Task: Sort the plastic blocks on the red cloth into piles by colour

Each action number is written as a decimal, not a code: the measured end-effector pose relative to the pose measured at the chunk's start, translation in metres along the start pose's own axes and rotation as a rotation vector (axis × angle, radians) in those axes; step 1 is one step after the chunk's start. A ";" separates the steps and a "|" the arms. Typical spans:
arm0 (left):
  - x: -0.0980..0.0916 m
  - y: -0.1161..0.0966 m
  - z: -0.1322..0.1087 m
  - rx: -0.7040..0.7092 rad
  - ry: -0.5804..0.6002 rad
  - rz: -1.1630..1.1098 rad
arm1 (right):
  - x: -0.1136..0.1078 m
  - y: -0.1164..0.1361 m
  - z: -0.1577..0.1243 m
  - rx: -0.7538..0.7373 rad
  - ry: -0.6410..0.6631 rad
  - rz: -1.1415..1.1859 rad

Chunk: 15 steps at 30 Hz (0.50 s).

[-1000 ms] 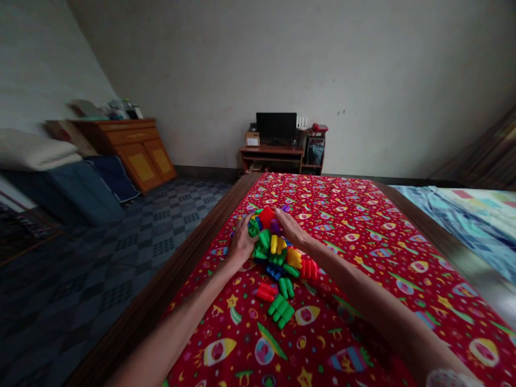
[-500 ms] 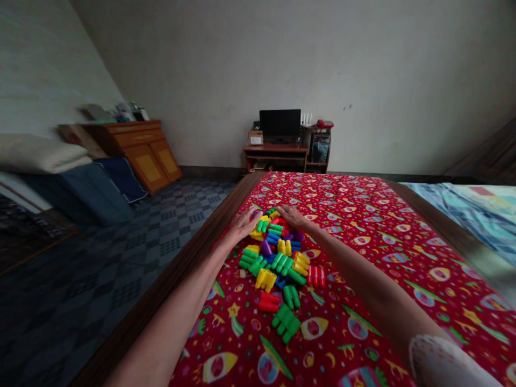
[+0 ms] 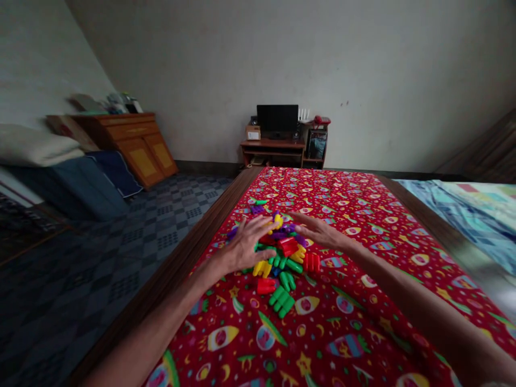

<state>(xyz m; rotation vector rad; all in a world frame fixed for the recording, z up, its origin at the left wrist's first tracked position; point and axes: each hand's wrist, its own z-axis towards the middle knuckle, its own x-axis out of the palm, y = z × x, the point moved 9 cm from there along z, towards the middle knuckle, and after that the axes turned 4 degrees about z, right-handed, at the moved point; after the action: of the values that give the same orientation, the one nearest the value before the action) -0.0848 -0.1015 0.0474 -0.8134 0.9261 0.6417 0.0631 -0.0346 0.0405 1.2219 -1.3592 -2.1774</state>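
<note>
A loose pile of red, yellow, green, blue and purple plastic blocks lies on a red patterned cloth. Over the pile's left side is my left hand, fingers spread, hiding some blocks beneath. My right hand is at the right edge of the pile, its fingers apart and pointing left. A yellow block shows between the hands. Nearer to me lie a green block and a red block. At the far end are a purple block and a green piece.
Brown wooden edges border the cloth. Beyond stands a desk with a monitor. An orange-brown cabinet is at the left, and a bed with a blue patterned sheet at the right.
Both hands have come back towards me from the pile's far end. The left now spreads over the blocks. Blocks at the far end have shifted, and a purple one shows farther out.
</note>
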 end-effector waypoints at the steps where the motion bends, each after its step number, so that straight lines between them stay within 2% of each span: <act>1: 0.007 -0.015 -0.011 0.030 0.041 0.102 | 0.004 -0.004 -0.014 -0.009 0.024 -0.120; 4: 0.034 -0.046 -0.034 0.084 0.135 0.270 | 0.029 -0.021 -0.046 -0.073 0.104 -0.388; 7: 0.047 -0.050 -0.032 0.031 0.114 0.325 | 0.048 -0.031 -0.046 -0.142 0.042 -0.501; 11: 0.041 -0.022 -0.003 -0.103 -0.003 0.343 | 0.046 -0.025 -0.007 -0.185 -0.148 -0.465; 15: 0.017 0.021 0.020 -0.212 -0.183 0.323 | 0.019 -0.008 0.024 -0.152 -0.312 -0.324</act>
<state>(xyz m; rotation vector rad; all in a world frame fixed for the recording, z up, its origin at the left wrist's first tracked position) -0.0845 -0.0709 0.0331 -0.7830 0.8371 1.0931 0.0346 -0.0280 0.0290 1.1459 -1.1356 -2.7371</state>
